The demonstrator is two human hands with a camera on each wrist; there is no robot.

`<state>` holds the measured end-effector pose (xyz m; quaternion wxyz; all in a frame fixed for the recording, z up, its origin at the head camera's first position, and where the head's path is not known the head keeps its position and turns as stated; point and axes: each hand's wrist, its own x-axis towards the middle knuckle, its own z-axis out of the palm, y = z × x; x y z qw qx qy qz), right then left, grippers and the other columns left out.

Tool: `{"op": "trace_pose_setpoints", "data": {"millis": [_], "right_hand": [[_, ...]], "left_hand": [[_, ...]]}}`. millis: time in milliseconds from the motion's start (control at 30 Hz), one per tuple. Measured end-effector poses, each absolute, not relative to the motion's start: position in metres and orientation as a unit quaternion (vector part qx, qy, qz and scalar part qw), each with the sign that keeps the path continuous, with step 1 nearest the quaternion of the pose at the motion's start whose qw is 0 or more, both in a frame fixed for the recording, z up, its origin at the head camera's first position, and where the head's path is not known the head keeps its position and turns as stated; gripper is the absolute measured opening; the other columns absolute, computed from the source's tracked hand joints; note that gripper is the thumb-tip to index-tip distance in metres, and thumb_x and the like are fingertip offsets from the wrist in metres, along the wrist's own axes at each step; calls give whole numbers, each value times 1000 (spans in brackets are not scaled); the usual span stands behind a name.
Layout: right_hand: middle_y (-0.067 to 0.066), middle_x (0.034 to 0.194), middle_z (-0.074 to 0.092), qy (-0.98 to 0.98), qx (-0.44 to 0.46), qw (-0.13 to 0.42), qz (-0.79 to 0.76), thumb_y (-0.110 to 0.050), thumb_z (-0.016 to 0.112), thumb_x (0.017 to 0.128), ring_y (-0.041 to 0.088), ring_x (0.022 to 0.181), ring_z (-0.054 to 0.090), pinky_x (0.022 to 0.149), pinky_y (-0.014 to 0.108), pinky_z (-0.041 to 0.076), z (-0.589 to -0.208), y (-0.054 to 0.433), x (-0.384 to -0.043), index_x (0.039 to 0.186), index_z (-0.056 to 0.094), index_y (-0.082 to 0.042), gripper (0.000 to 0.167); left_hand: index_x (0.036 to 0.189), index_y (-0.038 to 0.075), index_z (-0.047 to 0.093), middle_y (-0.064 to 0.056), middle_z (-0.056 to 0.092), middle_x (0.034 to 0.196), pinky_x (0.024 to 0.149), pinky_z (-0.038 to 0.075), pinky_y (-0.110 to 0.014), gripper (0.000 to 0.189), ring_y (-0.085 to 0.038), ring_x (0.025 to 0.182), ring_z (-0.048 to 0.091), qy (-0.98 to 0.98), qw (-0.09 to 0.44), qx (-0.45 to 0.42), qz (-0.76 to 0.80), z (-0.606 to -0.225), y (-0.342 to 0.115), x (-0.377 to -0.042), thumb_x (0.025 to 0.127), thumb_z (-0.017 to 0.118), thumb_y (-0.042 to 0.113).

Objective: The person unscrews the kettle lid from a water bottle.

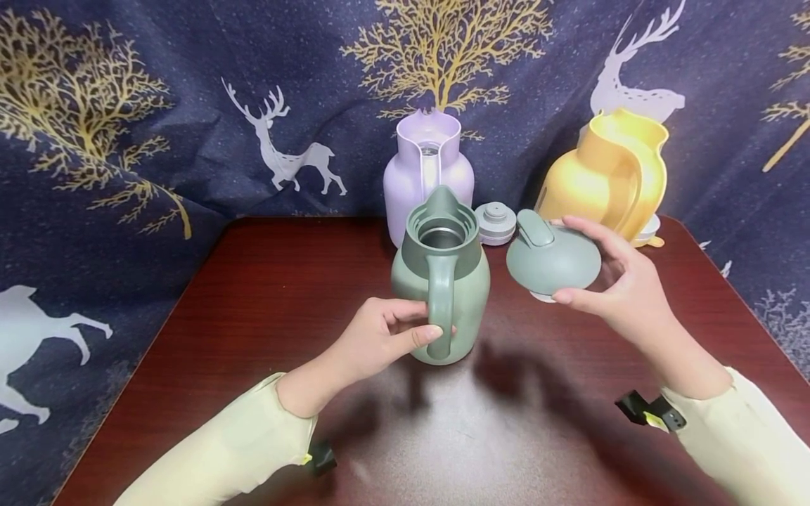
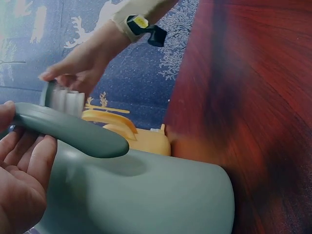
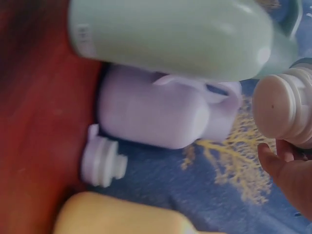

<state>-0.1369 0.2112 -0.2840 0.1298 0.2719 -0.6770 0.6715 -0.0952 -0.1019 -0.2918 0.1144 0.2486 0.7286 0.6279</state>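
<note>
A green thermos jug (image 1: 465,302) stands upright in front of me, its mouth uncovered and its handle (image 1: 441,306) toward me. My left hand (image 1: 386,330) grips that handle; in the left wrist view the fingers (image 2: 41,161) curl beneath it. To the right of the jug, my right hand (image 1: 633,295) holds a matching green lid (image 1: 557,260) in the air between thumb and fingers, apart from the jug. The lid's pale stopper (image 3: 275,105) shows in the right wrist view. Whether the jug's base touches the table is unclear.
A purple jug (image 1: 399,183) without its lid stands behind the green one, beside a lid lying stopper-up (image 1: 496,223). At the back right stands an uncovered yellow jug (image 1: 582,179), partly hiding another lid (image 1: 648,230). A dark blue patterned cloth (image 1: 285,56) hangs behind the reddish-brown table (image 1: 253,281).
</note>
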Motion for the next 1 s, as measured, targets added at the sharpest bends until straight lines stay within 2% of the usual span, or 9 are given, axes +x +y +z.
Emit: {"op": "trace_pose_setpoints", "data": {"millis": [133, 267, 367, 533, 600, 733, 800, 933, 1000], "right_hand": [[-7, 133, 70, -690, 267, 107, 664, 35, 70, 61, 3, 123, 62, 92, 10, 52, -299, 220, -138, 136, 60, -5, 86], [-13, 132, 70, -713, 254, 82, 649, 32, 71, 66, -1, 117, 63, 85, 8, 53, -316, 229, -142, 135, 60, -11, 82], [-21, 131, 67, -761, 231, 78, 601, 25, 76, 69, -5, 109, 63, 78, 8, 54, -326, 233, -143, 136, 58, -13, 79], [-33, 115, 61, -851, 170, 55, 494, 5, 86, 75, -11, 92, 61, 72, 9, 55, -336, 237, -146, 144, 52, -7, 78], [-25, 115, 64, -869, 153, 40, 468, -3, 88, 76, -14, 91, 60, 72, 8, 54, -339, 238, -147, 147, 49, -5, 81], [10, 126, 72, -899, 140, 18, 415, -15, 91, 76, -20, 96, 54, 78, 7, 50, -342, 239, -147, 150, 47, -6, 87], [23, 128, 70, -915, 143, 14, 378, -23, 93, 74, -14, 100, 57, 80, 10, 48, -344, 239, -147, 149, 48, -8, 89], [23, 117, 75, -935, 164, 13, 313, -32, 95, 68, 17, 102, 69, 80, 24, 50, -349, 241, -146, 147, 51, -9, 93], [22, 114, 75, -937, 181, 17, 298, -32, 96, 67, 29, 101, 69, 79, 32, 52, -352, 242, -146, 146, 51, -8, 94]], "left_hand": [[122, -13, 67, -30, 73, 113, 90, 61, -26, 34, 6, 97, 70, 727, 119, 249, 629, -291, -102, -95, 94, 67, 6], [121, -13, 68, -31, 73, 113, 90, 61, -25, 33, 6, 98, 70, 729, 120, 249, 627, -292, -101, -95, 94, 67, 6], [121, -13, 68, -30, 73, 112, 90, 61, -25, 32, 6, 97, 70, 731, 119, 249, 624, -293, -101, -95, 94, 67, 5], [122, -12, 67, -30, 73, 112, 90, 61, -26, 34, 4, 98, 71, 729, 123, 246, 627, -295, -102, -96, 94, 67, 5], [123, -12, 67, -30, 73, 112, 90, 61, -26, 35, 3, 98, 71, 728, 123, 244, 629, -295, -102, -96, 93, 67, 6], [122, -12, 68, -30, 73, 113, 89, 61, -25, 36, 4, 97, 71, 728, 123, 242, 629, -293, -102, -95, 93, 68, 9], [122, -12, 68, -30, 73, 112, 89, 61, -24, 36, 5, 96, 70, 727, 121, 245, 630, -292, -102, -95, 93, 69, 10], [119, -13, 68, -31, 73, 111, 87, 61, -23, 34, 6, 94, 70, 728, 113, 251, 628, -291, -101, -95, 94, 69, 9], [119, -13, 69, -31, 74, 110, 87, 61, -22, 33, 6, 93, 70, 728, 111, 253, 628, -291, -101, -95, 94, 69, 9]]}}
